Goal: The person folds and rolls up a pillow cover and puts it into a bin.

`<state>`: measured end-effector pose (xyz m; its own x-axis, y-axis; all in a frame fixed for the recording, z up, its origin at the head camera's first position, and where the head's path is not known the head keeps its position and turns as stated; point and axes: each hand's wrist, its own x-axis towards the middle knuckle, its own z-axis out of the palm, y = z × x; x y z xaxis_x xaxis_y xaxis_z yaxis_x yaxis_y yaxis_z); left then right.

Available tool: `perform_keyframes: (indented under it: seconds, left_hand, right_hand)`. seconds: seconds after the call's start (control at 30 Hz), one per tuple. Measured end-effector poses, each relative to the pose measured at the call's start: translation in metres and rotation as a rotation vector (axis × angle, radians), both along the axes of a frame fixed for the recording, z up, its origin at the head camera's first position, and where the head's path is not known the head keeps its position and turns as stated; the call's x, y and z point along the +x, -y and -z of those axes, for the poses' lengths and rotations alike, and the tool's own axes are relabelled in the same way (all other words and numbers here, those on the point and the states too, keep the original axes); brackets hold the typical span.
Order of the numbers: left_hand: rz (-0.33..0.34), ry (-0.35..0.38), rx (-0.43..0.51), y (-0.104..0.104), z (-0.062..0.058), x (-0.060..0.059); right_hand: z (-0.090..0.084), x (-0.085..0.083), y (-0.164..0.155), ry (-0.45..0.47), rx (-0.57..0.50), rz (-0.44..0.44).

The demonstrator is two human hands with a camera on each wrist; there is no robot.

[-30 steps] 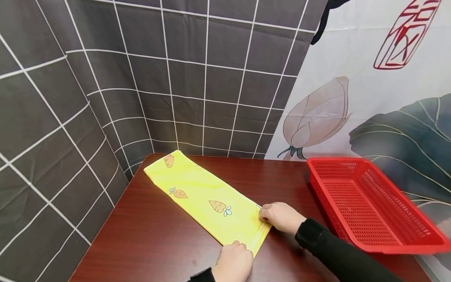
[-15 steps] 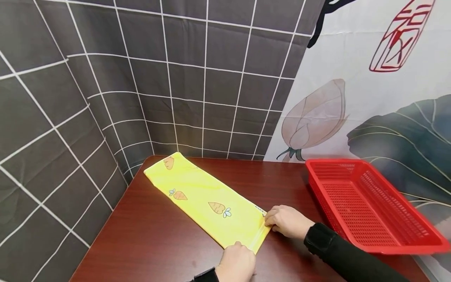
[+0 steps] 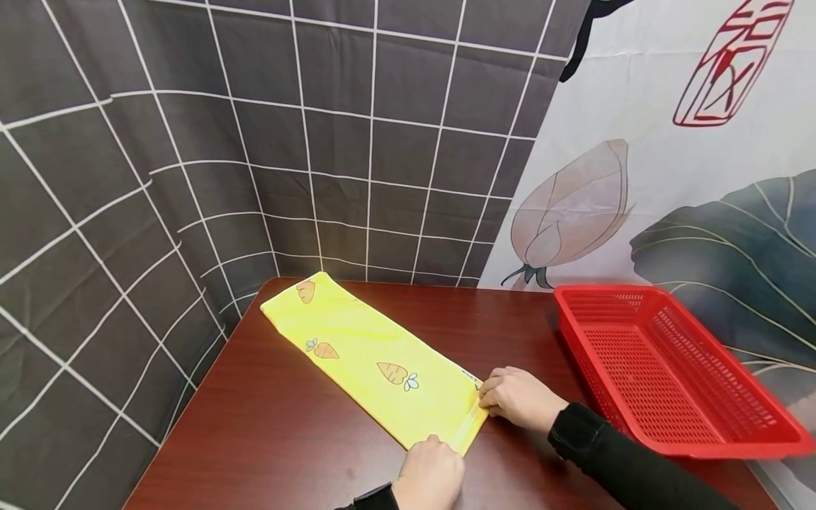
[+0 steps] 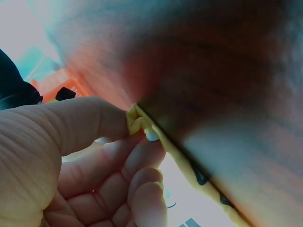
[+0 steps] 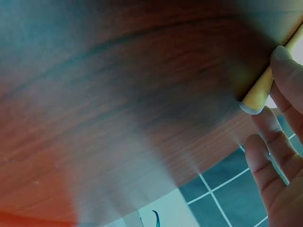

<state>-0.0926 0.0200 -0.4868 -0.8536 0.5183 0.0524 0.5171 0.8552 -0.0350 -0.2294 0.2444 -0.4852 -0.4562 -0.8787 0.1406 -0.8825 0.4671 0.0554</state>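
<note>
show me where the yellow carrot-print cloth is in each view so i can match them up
Head: the yellow cloth slants across the middle, ending at the left hand and right hand.
Left wrist: the yellow cloth runs from the centre to the bottom edge, right of centre.
Right wrist: a corner of the yellow cloth shows at upper right.
Shared landmark: the reddish-brown tabletop, in all three.

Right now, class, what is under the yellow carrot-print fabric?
The yellow fabric lies on the brown table, visible around it; anything else directly beneath would be covered and unseen.
</note>
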Motion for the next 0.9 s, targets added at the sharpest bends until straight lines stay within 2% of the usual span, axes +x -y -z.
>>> perform_keyframes:
  seconds: [0.13, 0.33, 0.47, 0.63, 0.67, 0.77, 0.87, 0.9]
  left_hand:
    - [0.027, -0.017, 0.033, 0.001, 0.002, 0.0]
    - [-0.008, 0.078, 0.152, 0.008, 0.003, -0.002]
    - [-0.023, 0.1, 0.215, 0.013, 0.001, -0.005]
    - [-0.025, 0.094, 0.259, 0.018, 0.001, -0.006]
    - [-0.024, 0.084, 0.267, 0.018, 0.012, -0.009]
    - [-0.03, 0.095, 0.275, 0.018, 0.013, -0.009]
    - [-0.045, 0.103, 0.258, 0.016, 0.012, -0.008]
    - [-0.049, 0.107, 0.243, 0.016, 0.002, -0.005]
  right_hand:
    - [0.0, 0.005, -0.001, 0.006, -0.013, 0.01]
    - [0.0, 0.01, -0.004, 0.049, -0.039, 0.038]
    - [0.004, 0.011, -0.005, 0.024, -0.055, 0.013]
    - [0.009, 0.014, 0.0, -0.109, -0.074, -0.068]
    - [0.01, 0.015, 0.002, -0.151, -0.08, -0.091]
    - [0.013, 0.017, 0.008, -0.272, -0.088, -0.127]
    - [0.016, 0.017, 0.01, -0.337, -0.083, -0.142]
    - [0.017, 0.017, 0.01, -0.34, -0.077, -0.139]
